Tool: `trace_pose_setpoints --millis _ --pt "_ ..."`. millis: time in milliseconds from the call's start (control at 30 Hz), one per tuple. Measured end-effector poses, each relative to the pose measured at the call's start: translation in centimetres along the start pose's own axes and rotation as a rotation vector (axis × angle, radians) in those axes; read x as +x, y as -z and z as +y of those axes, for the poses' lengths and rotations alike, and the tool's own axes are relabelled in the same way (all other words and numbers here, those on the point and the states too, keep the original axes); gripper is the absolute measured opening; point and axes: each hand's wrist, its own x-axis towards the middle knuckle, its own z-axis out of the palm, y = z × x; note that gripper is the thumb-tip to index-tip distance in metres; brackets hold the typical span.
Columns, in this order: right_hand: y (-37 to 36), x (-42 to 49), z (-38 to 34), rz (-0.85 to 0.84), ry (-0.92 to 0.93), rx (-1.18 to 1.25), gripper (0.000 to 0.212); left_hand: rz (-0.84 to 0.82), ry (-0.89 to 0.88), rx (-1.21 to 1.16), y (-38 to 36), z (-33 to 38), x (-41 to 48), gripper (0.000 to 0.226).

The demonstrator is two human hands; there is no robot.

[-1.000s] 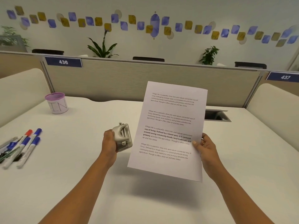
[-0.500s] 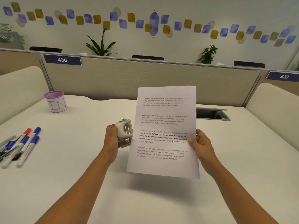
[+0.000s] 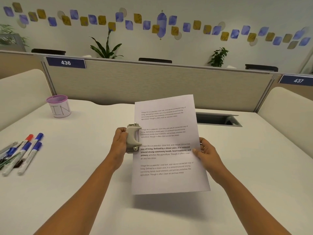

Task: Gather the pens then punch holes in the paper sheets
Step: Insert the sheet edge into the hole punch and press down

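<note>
Being held up above the middle of the worktop (image 3: 84, 175), a printed paper sheet (image 3: 167, 180) is being pinched at its right edge in the narrow grip of the right hand (image 3: 205, 154), with the thumb on the printed face. A grey two-hole punch (image 3: 133, 139) is being clasped in the grip of the left hand (image 3: 120, 142), whose fingers are curled round its back. It is being set against the sheet's left edge about halfway up; whether the edge is lying inside the slot cannot be told. Both things are being held clear of the worktop. Near the worktop's left edge, a loose bunch of marker pens (image 3: 25, 153) with blue and red caps is lying ungathered. Toward the far left corner, a purple mesh cup (image 3: 59, 107) wrapped in lettered paper is standing upright, well apart from the pens. By the far edge, a cable hatch (image 3: 218, 118) is standing open.
</note>
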Motion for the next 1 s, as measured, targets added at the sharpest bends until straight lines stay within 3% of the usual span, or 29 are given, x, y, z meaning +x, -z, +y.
trace_pose_setpoints --millis 400,667,833,1000 --pt "-0.2 0.2 1.2 -0.031 -0.029 0.061 0.028 0.019 0.053 -0.028 0.0 -0.1 -0.1 0.021" --pt "0.1 0.6 1.8 -0.067 -0.044 0.098 0.027 -0.013 0.182 -0.083 -0.3 -0.5 0.1 0.013" --pt "0.3 0.9 2.5 -0.069 -0.05 0.111 0.027 -0.039 0.256 -0.027 -0.3 -1.3 0.7 0.044" --pt "0.4 1.5 3.4 -0.082 -0.092 0.109 0.029 0.02 0.287 0.071 -1.0 -2.3 1.1 0.051"
